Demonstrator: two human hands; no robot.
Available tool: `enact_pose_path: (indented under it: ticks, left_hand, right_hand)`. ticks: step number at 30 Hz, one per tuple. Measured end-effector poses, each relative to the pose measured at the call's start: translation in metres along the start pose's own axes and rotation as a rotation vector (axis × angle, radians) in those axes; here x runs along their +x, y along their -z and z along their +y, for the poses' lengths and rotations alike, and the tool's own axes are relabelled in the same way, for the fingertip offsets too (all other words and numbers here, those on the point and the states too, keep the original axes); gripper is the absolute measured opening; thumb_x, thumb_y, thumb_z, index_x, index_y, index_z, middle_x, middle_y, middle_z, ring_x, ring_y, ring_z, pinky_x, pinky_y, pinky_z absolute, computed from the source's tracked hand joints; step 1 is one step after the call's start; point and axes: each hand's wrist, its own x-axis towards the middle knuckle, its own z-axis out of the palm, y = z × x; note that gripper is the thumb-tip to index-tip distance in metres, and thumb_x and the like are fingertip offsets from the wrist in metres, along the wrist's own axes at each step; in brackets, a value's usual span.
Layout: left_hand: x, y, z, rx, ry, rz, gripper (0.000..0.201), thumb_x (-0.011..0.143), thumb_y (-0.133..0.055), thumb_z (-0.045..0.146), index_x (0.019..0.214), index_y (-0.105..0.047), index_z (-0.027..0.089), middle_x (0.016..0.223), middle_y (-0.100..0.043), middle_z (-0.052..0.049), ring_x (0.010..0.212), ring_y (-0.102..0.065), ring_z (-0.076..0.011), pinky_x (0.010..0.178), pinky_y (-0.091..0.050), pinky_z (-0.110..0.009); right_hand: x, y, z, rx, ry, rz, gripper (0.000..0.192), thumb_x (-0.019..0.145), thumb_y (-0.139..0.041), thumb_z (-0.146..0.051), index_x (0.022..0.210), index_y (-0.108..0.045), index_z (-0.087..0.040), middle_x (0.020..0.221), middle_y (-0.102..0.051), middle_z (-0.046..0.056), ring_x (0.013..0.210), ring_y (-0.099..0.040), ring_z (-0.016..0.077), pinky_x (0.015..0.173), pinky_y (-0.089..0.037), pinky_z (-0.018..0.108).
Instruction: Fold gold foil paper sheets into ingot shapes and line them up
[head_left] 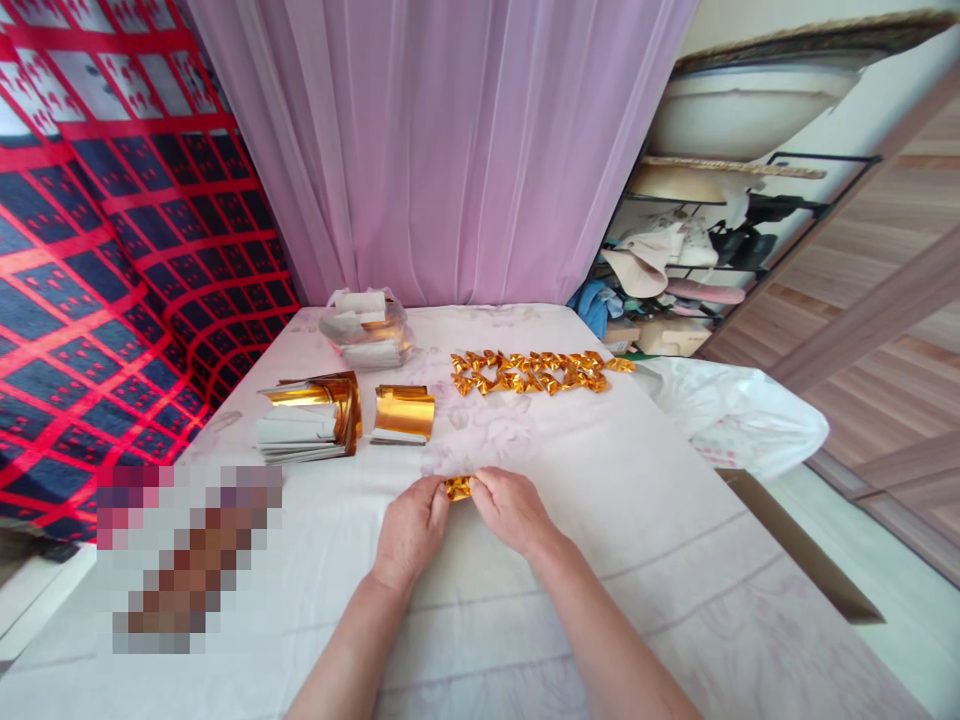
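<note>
Both hands, left [409, 528] and right [511, 508], pinch a gold foil piece [458, 488] between closed fingers; folded pieces [536, 371] lie beyond on the table [637, 480].

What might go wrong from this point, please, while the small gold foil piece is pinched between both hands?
1. The gold foil piece is small and mostly hidden between the left hand and the right hand; it could crease wrongly or tear.
2. The row of folded gold pieces lies loose on the white cloth; a tug on the cloth might scatter them.
3. The stacks of gold sheets sit close to the left forearm and could be knocked.
</note>
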Motion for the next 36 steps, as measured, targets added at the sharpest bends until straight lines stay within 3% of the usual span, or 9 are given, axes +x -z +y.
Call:
enact_pose_path:
  ticks: [3, 6, 16, 24, 30, 36]
  left_hand:
    - [-0.0003, 0.0025, 0.0007, 0.124, 0.058, -0.003, 0.027, 0.093, -0.041, 0.03, 0.089, -0.066, 0.021, 0.087, -0.072, -0.006, 0.079, -0.067, -0.021, 0.067, -0.045, -0.028]
    - [-0.0002, 0.0028, 0.0015, 0.113, 0.04, -0.018, 0.025, 0.092, -0.042, 0.028, 0.09, -0.067, 0.022, 0.088, -0.071, -0.005, 0.08, -0.067, -0.0202, 0.067, -0.044, -0.027]
    - [0.0051, 0.0025, -0.0036, -0.304, -0.022, -0.042, 0.027, 0.089, -0.039, 0.032, 0.081, -0.062, 0.02, 0.076, -0.066, -0.001, 0.073, -0.06, -0.016, 0.066, -0.045, -0.024]
    - [0.0022, 0.0062, 0.0057, -0.491, -0.043, -0.038, 0.03, 0.091, -0.041, 0.04, 0.077, -0.058, 0.019, 0.065, -0.057, 0.001, 0.066, -0.054, -0.014, 0.06, -0.043, -0.022]
    - [0.0036, 0.0021, 0.0026, -0.409, -0.009, 0.076, 0.029, 0.089, -0.04, 0.038, 0.071, -0.054, 0.02, 0.062, -0.054, 0.002, 0.061, -0.052, -0.0133, 0.059, -0.041, -0.023]
    - [0.0035, 0.0002, 0.0029, -0.34, -0.011, 0.177, 0.028, 0.088, -0.039, 0.037, 0.07, -0.054, 0.02, 0.063, -0.055, 0.001, 0.061, -0.054, -0.0136, 0.059, -0.041, -0.023]
  right_hand:
    - [-0.001, 0.0041, -0.0009, 0.029, -0.003, -0.012, 0.03, 0.096, -0.038, -0.021, 0.077, -0.061, -0.02, 0.083, -0.069, 0.002, 0.075, -0.059, 0.0134, 0.065, -0.028, 0.026]
    - [-0.0015, 0.0064, -0.0004, 0.026, -0.015, 0.004, 0.03, 0.096, -0.037, -0.02, 0.077, -0.06, -0.021, 0.083, -0.068, 0.002, 0.075, -0.058, 0.0134, 0.065, -0.028, 0.026]
    - [-0.0007, 0.0021, 0.0029, 0.218, 0.114, 0.017, 0.029, 0.094, -0.036, -0.018, 0.071, -0.053, -0.02, 0.07, -0.059, -0.001, 0.065, -0.05, 0.0122, 0.062, -0.027, 0.025]
    - [0.0009, 0.0015, 0.0034, 0.166, 0.068, 0.052, 0.027, 0.092, -0.038, -0.018, 0.071, -0.055, -0.02, 0.07, -0.06, -0.001, 0.065, -0.047, 0.0123, 0.061, -0.027, 0.025]
    - [-0.0004, 0.0067, 0.0005, 0.288, 0.137, 0.003, 0.029, 0.092, -0.037, -0.019, 0.068, -0.051, -0.02, 0.067, -0.055, -0.002, 0.063, -0.047, 0.0115, 0.059, -0.027, 0.023]
    - [0.0008, 0.0056, 0.0009, 0.256, 0.102, 0.014, 0.029, 0.091, -0.038, -0.019, 0.066, -0.052, -0.02, 0.064, -0.055, -0.002, 0.061, -0.046, 0.0116, 0.058, -0.026, 0.024]
